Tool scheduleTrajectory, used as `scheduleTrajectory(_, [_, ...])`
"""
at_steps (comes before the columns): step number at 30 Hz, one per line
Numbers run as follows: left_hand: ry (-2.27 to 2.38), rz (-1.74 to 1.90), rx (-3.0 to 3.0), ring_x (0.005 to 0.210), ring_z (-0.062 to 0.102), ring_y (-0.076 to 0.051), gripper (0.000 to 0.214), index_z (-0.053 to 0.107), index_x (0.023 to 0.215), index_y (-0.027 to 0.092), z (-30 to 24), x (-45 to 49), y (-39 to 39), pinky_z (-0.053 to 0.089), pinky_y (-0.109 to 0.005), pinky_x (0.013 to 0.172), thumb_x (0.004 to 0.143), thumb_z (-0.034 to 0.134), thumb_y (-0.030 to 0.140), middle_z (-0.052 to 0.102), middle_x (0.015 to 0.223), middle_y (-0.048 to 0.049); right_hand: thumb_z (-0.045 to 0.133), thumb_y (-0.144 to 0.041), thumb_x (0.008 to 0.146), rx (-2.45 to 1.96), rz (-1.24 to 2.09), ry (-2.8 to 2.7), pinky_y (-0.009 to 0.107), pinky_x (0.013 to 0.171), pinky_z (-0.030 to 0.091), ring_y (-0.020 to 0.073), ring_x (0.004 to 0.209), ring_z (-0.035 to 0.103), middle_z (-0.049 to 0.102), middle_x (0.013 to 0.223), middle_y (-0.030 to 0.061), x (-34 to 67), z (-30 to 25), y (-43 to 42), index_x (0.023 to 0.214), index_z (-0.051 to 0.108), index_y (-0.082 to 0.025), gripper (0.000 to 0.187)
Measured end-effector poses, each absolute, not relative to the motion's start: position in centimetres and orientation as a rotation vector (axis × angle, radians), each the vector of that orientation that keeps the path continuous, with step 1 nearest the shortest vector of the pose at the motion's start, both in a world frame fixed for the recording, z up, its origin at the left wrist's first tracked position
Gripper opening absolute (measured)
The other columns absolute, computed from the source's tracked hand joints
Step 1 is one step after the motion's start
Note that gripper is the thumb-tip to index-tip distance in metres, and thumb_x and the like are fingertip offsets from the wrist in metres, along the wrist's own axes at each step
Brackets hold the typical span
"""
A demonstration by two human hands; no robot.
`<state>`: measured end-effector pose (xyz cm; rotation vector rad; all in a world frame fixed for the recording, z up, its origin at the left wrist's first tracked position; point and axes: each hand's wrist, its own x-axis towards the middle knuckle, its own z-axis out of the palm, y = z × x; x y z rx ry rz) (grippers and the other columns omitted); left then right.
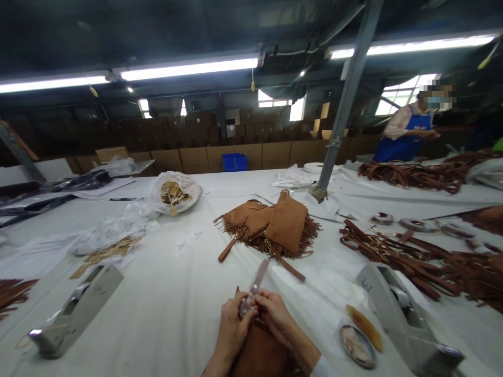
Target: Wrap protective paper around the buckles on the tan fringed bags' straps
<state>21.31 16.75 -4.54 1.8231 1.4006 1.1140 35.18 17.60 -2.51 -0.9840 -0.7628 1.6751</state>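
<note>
My left hand point(231, 327) and my right hand point(275, 314) meet low in the middle of the head view. Both pinch the lower end of a narrow brown strap point(258, 277) with a metal clasp, which sticks up and away from me. Under my hands lies a brown suede bag point(261, 356). Farther out on the white table point(176, 293) sits a pile of brown fringed suede bags point(275, 225).
A grey tape dispenser point(78, 311) stands at the left, another tape dispenser point(401, 309) at the right, with a round tin point(357, 345) beside it. Brown straps point(412, 256) are heaped at the right. Plastic bags of tags point(175, 193) lie at the left. A person in a blue apron point(408, 131) works far right.
</note>
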Motion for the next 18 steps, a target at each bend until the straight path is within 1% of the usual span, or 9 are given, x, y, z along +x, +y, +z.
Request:
scheduleTrajectory(4, [1.253, 1.108, 1.816, 0.079, 0.068, -0.022, 0.027, 0.066, 0.098, 0.024, -5.2, 21.4, 16.4, 0.054, -0.033, 0.076, 0.082, 0.055, 0.042, 0.074, 0.089, -0.0052, 0.067, -0.034, 0.067, -1.103, 1.601, -0.932, 0.020, 0.053, 0.040, 0.0090, 0.053, 0.053, 0.063, 0.062, -0.0001, 35.7, -2.3, 16.6, 0.071, 0.065, -0.014, 0.021])
scheduleTrajectory(6, [1.239, 1.098, 1.779, 0.085, 0.069, -0.023, 0.030, 0.067, 0.097, 0.024, -6.3, 21.1, 16.7, 0.055, -0.032, 0.078, 0.081, 0.055, 0.046, 0.075, 0.095, -0.0052, 0.066, -0.036, 0.069, -1.209, 1.495, -1.010, 0.021, 0.051, 0.039, 0.0109, 0.054, 0.055, 0.067, 0.065, 0.0017, 37.7, -1.8, 16.1, 0.080, 0.068, -0.014, 0.024])
scheduleTrajectory(7, [1.277, 1.099, 1.750, 0.089, 0.069, -0.024, 0.032, 0.068, 0.095, 0.024, -6.9, 20.9, 16.9, 0.055, -0.032, 0.080, 0.080, 0.055, 0.049, 0.074, 0.100, -0.0053, 0.065, -0.036, 0.071, -1.293, 1.377, -1.064, 0.022, 0.052, 0.040, 0.0124, 0.056, 0.057, 0.068, 0.068, 0.0028, 39.4, -1.4, 15.6, 0.086, 0.069, -0.015, 0.027])
scheduleTrajectory(9, [1.322, 1.068, 1.704, 0.093, 0.069, -0.025, 0.035, 0.069, 0.092, 0.024, -7.9, 20.6, 17.5, 0.055, -0.031, 0.083, 0.076, 0.057, 0.053, 0.074, 0.105, -0.0043, 0.061, -0.037, 0.073, -1.548, 0.977, -1.163, 0.025, 0.058, 0.044, 0.0158, 0.064, 0.060, 0.072, 0.079, 0.0051, 44.3, 0.0, 14.1, 0.096, 0.070, -0.017, 0.032])
scheduleTrajectory(11, [1.353, 1.031, 1.666, 0.092, 0.070, -0.025, 0.038, 0.070, 0.090, 0.025, -8.4, 20.3, 17.9, 0.056, -0.029, 0.080, 0.071, 0.060, 0.056, 0.075, 0.102, -0.0026, 0.055, -0.039, 0.076, -1.835, 0.428, -1.035, 0.029, 0.070, 0.047, 0.0202, 0.079, 0.063, 0.072, 0.093, 0.0079, 50.5, 1.6, 11.5, 0.099, 0.070, -0.018, 0.035])
scheduleTrajectory(13, [1.378, 1.014, 1.617, 0.087, 0.071, -0.025, 0.042, 0.070, 0.090, 0.025, -8.4, 20.1, 18.0, 0.057, -0.027, 0.074, 0.066, 0.062, 0.059, 0.077, 0.094, -0.0011, 0.048, -0.041, 0.079, -1.950, 0.248, -0.880, 0.034, 0.077, 0.046, 0.0252, 0.093, 0.062, 0.069, 0.108, 0.0139, 56.8, 2.8, 8.4, 0.104, 0.068, -0.015, 0.041])
scheduleTrajectory(14, [1.387, 1.006, 1.588, 0.083, 0.072, -0.024, 0.044, 0.069, 0.092, 0.025, -8.3, 20.1, 18.0, 0.057, -0.026, 0.070, 0.065, 0.063, 0.060, 0.077, 0.089, -0.0004, 0.048, -0.042, 0.078, -2.012, 0.192, -0.806, 0.034, 0.075, 0.046, 0.0266, 0.092, 0.062, 0.069, 0.105, 0.0150, 59.6, 3.1, 7.0, 0.101, 0.069, -0.014, 0.042])
scheduleTrajectory(15, [1.394, 0.993, 1.559, 0.078, 0.072, -0.024, 0.047, 0.068, 0.093, 0.025, -8.1, 20.1, 17.9, 0.057, -0.025, 0.065, 0.064, 0.063, 0.061, 0.077, 0.082, 0.0003, 0.050, -0.046, 0.076, -2.119, 0.194, -0.759, 0.031, 0.069, 0.046, 0.0255, 0.085, 0.063, 0.072, 0.096, 0.0128, 61.9, 3.2, 5.7, 0.092, 0.071, -0.017, 0.039])
scheduleTrajectory(18, [1.402, 0.968, 1.517, 0.062, 0.070, -0.022, 0.049, 0.066, 0.090, 0.025, -7.5, 20.1, 17.8, 0.055, -0.025, 0.055, 0.061, 0.063, 0.064, 0.074, 0.065, 0.0025, 0.053, -0.053, 0.073, -2.187, 0.299, -0.724, 0.029, 0.054, 0.040, 0.0232, 0.061, 0.061, 0.068, 0.059, 0.0097, 65.8, 2.4, 3.4, 0.061, 0.069, -0.015, 0.043])
